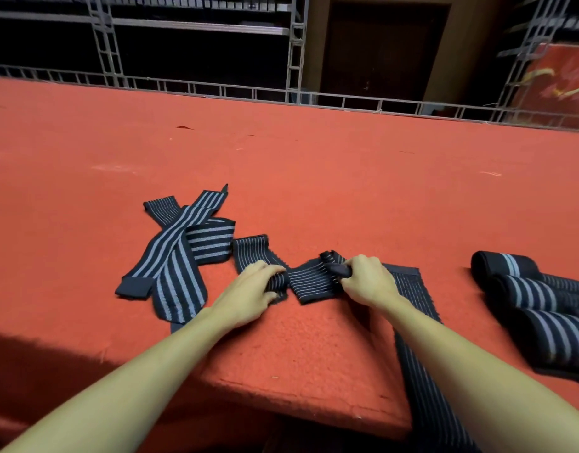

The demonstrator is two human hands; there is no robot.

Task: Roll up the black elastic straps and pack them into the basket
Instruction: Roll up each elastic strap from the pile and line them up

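Both hands at edge of red table (314, 165): left hand (248, 291) pinches one end of thin-striped strap (309, 281), right hand (368, 279) curls round its rolled part. Loose straps (180, 253) lie left, rolled straps (540, 308) well right.

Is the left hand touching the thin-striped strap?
Touching. In the head view, the left hand grips the thin-striped strap with curled fingers.

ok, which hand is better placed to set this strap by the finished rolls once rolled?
Right, probably. The right hand grips the rolled end of the strap, and the finished rolls lie on its side; the left hand is farther off.
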